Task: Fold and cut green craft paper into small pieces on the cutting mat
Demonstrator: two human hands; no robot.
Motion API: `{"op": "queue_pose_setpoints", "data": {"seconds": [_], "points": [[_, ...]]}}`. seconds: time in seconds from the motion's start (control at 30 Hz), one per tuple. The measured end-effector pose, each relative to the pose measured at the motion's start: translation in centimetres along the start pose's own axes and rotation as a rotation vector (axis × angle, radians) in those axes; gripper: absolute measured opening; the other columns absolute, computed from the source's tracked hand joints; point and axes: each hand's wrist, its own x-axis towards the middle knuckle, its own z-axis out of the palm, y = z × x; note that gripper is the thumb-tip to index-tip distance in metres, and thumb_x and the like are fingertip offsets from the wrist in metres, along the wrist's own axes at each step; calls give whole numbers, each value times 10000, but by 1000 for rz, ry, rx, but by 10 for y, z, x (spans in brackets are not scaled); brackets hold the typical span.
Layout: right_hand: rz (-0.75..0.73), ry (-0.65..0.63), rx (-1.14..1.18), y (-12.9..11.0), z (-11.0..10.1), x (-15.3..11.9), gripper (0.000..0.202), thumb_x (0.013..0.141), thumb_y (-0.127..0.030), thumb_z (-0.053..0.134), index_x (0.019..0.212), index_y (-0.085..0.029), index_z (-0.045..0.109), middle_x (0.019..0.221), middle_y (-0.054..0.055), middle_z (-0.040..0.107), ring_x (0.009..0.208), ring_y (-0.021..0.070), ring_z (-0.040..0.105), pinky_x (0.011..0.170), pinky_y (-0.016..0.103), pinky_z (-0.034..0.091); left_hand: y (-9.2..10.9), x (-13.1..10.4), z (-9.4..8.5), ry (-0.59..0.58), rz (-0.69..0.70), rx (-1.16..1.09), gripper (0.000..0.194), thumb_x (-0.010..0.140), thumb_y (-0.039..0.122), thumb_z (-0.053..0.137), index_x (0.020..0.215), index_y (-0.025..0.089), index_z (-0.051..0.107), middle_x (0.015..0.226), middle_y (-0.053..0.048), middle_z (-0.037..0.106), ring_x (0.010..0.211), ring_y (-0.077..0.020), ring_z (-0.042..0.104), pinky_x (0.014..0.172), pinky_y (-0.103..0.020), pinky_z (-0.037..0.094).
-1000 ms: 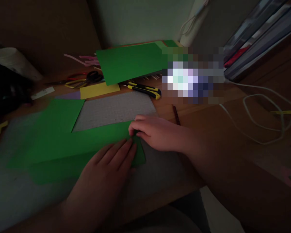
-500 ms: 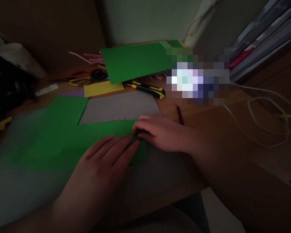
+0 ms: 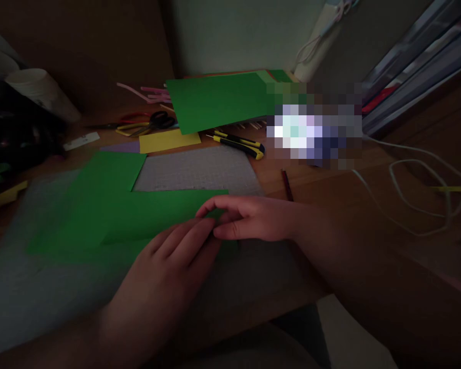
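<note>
A green paper [image 3: 149, 210] with a cut-out corner lies on the grey mat [image 3: 200, 169]. My left hand [image 3: 172, 256] rests over the paper's near right part, its fingers pressed together and its fingertips hidden against my right hand. From the right, my right hand [image 3: 249, 218] reaches over the paper with curled fingers, thumb and forefinger close to the left fingertips. Whether either hand pinches the paper cannot be made out in the dim light.
Behind the mat lie a yellow paper strip [image 3: 169, 140], a yellow-black cutter [image 3: 238, 143], scissors [image 3: 149, 124] and a green sheet [image 3: 218, 100]. A dark red pencil [image 3: 286, 184] and a white cable [image 3: 394, 179] are at the right.
My right hand has shifted slightly left and down across the paper, its forefinger now over the left fingertips. The whole view has moved a little.
</note>
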Motion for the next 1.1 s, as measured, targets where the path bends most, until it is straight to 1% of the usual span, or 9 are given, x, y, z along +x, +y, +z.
{"op": "queue_pose_setpoints", "data": {"seconds": [0.13,0.23,0.3,0.37,0.53,0.63,0.7,0.9,1.1], "points": [[8,-39,-8,1,-1,1,350,863,-257,545,1203,-219,468,770,-39,557,630,87,488,566,213,400,1,0,2,-25,9,-17,344,883,102,367,1168,129,557,1096,-124,618,997,-274,603,803,-440,531],[-53,151,-151,5,0,4,264,878,-315,526,1119,-205,527,774,-21,612,624,95,518,579,228,401,0,0,4,-31,7,-56,338,877,97,393,1169,128,560,1068,-118,628,950,-261,614,779,-434,535],[-100,319,-250,9,0,7,183,878,-279,519,1023,-186,583,767,-9,629,659,102,548,621,236,414,-1,0,4,-38,20,-90,341,868,97,425,1180,130,559,1069,-116,634,950,-259,614,792,-441,531],[-116,407,-314,11,0,10,136,860,-208,530,952,-173,623,775,-4,636,697,103,567,655,234,425,-3,2,4,-57,43,-116,352,851,79,433,1169,141,573,1069,-107,645,962,-261,612,816,-455,523],[-148,403,-428,13,-1,10,166,860,-168,533,968,-175,659,854,10,661,766,111,592,699,237,441,-3,5,2,-121,60,-53,444,779,11,400,1167,121,586,1144,-118,641,1017,-281,608,837,-465,520],[-253,405,-617,15,-3,8,163,836,-127,570,950,-184,672,968,34,635,874,134,583,789,267,431,-3,5,3,-141,74,-16,498,761,-7,373,1197,134,571,1193,-104,627,1059,-271,598,856,-445,517],[-267,442,-743,18,-5,6,203,802,-128,625,987,-200,669,1052,52,599,970,169,558,860,311,414,-4,5,4,-144,72,-29,507,779,1,363,1221,159,554,1216,-88,616,1070,-252,594,867,-423,513],[-157,536,-874,23,-3,1,393,810,-231,657,1194,-299,610,1345,43,509,1208,248,462,1004,428,333,-12,7,7,-122,89,-115,503,821,26,351,1244,222,538,1240,-53,604,1102,-211,577,912,-372,481],[-87,497,-854,23,-2,1,411,843,-246,619,1246,-308,571,1428,9,446,1290,224,415,1053,430,291,-22,9,9,-157,149,-121,468,828,75,367,1236,240,526,1262,-38,587,1154,-213,533,953,-358,443]]}}
